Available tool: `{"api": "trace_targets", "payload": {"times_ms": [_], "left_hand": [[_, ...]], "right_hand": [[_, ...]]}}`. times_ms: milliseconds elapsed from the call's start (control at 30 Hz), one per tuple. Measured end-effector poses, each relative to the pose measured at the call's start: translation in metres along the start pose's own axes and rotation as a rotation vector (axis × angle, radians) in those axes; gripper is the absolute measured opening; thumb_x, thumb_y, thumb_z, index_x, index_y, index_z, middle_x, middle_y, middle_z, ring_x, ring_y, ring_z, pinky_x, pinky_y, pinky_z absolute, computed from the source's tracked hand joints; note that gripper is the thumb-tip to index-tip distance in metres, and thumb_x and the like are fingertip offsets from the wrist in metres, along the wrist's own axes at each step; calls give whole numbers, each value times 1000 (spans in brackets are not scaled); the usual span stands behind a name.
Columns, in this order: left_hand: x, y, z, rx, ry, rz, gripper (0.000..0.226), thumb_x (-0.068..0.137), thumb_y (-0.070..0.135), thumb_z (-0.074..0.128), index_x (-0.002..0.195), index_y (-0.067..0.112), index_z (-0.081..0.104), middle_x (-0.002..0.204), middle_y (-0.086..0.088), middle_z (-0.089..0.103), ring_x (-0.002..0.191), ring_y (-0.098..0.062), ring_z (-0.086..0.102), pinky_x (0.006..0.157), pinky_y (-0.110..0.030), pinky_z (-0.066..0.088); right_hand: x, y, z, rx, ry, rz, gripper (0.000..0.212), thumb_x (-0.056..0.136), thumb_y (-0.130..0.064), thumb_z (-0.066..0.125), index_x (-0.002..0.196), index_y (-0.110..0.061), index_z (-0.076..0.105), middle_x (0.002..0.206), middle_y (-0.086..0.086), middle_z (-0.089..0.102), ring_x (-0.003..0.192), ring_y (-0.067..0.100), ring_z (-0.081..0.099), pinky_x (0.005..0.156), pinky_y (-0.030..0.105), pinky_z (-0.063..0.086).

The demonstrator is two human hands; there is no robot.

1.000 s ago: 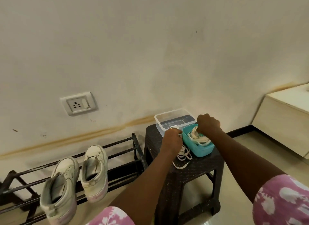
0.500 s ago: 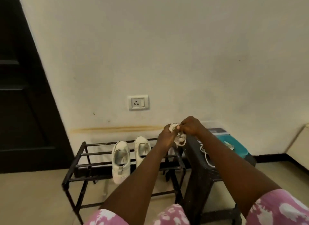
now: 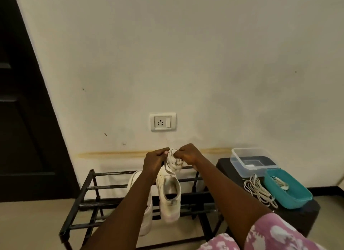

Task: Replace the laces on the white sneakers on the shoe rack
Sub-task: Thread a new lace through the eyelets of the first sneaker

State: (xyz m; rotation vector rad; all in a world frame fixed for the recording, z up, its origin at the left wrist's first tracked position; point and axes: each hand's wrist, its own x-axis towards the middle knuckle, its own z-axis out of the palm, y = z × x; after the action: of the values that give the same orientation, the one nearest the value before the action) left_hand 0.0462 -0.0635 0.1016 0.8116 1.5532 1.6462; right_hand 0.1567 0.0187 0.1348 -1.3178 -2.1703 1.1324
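- Our left hand [image 3: 155, 162] and right hand [image 3: 188, 155] both pinch a coiled white lace [image 3: 174, 163] over the back rail of the shoe rack [image 3: 111, 173].
- The white sneakers [image 3: 170, 194] sit laceless mid-rack, we judge; threading is all ahead.
- Loose laces [image 3: 258, 191] and a teal tray [image 3: 290, 198] rest on the black stool [image 3: 225, 166], against a stained wall [image 3: 204, 63].

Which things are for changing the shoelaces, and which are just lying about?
For the job: lace bundle held by left hand and right hand, white sneakers, shoe rack, loose laces, teal box of laces.
Just lying about: wall socket, door.
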Motion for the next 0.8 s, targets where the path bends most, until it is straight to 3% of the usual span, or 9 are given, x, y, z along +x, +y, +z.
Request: {"api": "trace_targets", "payload": {"times_ms": [33, 100, 233, 333, 467, 533, 600, 700, 800], "left_hand": [[3, -2, 0, 61, 37, 15, 20, 89, 7, 60, 106, 10, 70, 98, -11, 70, 91, -24, 65, 88, -38, 53], [7, -7, 0, 204, 88, 32, 18, 87, 8, 63, 102, 5, 72, 90, -10, 71, 82, -20, 66, 87, -39, 54], [-2, -19, -2, 328, 118, 52, 8, 83, -2, 64, 85, 0, 71, 67, -5, 67, 51, -4, 64, 66, -21, 57], [-7, -19, -1, 286, 162, 17, 8, 81, -4, 65, 75, 1, 63, 67, -10, 66, 45, -3, 63, 50, -14, 52], [-6, -14, 10, 310, 133, 33, 12, 77, 6, 74, 69, 9, 66, 62, -5, 66, 46, -4, 62, 48, -17, 48], [-2, -11, 16, 347, 102, 75, 13, 75, 10, 77, 66, 15, 69, 62, -1, 65, 53, -8, 62, 52, -19, 50], [9, -11, 24, 400, 69, 108, 8, 73, 15, 79, 68, 16, 73, 64, 1, 66, 58, -10, 60, 62, -26, 53], [31, -15, 35, 471, -17, 104, 10, 74, 15, 78, 81, 9, 76, 66, -1, 65, 52, -2, 57, 55, -16, 51], [56, -27, 46, 508, -65, 66, 11, 78, 10, 73, 89, 6, 74, 71, -8, 65, 58, -9, 58, 54, -14, 49]], "right_hand": [[1, 3, 0, -11, 12, 9, 37, 77, -8, 65, 47, -10, 44, 50, 3, 37, 48, 13, 33, 48, 25, 25], [2, 12, 1, -33, 29, 9, 28, 78, -11, 64, 55, -6, 50, 56, 8, 42, 53, 15, 37, 50, 25, 26], [-11, 39, 2, -86, 49, -1, 31, 80, -13, 66, 55, -2, 52, 57, 14, 47, 51, 15, 37, 47, 25, 25], [-22, 57, 2, -87, 81, 41, 32, 82, -15, 65, 81, 17, 63, 84, 34, 63, 60, 17, 43, 43, 18, 24], [-20, 72, 3, -119, 112, 87, 25, 82, -15, 63, 80, 9, 66, 81, 28, 63, 59, 19, 51, 54, 25, 42], [-17, 74, 2, -192, 70, 90, 20, 81, -12, 63, 94, 2, 70, 89, 18, 68, 78, 23, 63, 62, 24, 44], [-10, 73, 1, -221, 35, 44, 34, 81, -6, 60, 115, -6, 65, 112, 10, 66, 98, 22, 62, 74, 24, 48], [4, 66, 3, 151, 17, -44, 37, 82, 3, 54, 112, -15, 66, 102, 6, 66, 83, 16, 57, 67, 21, 46], [25, 72, 7, 474, 35, -64, 22, 84, -5, 62, 104, -11, 69, 92, 8, 69, 82, 17, 62, 78, 29, 49]]}}
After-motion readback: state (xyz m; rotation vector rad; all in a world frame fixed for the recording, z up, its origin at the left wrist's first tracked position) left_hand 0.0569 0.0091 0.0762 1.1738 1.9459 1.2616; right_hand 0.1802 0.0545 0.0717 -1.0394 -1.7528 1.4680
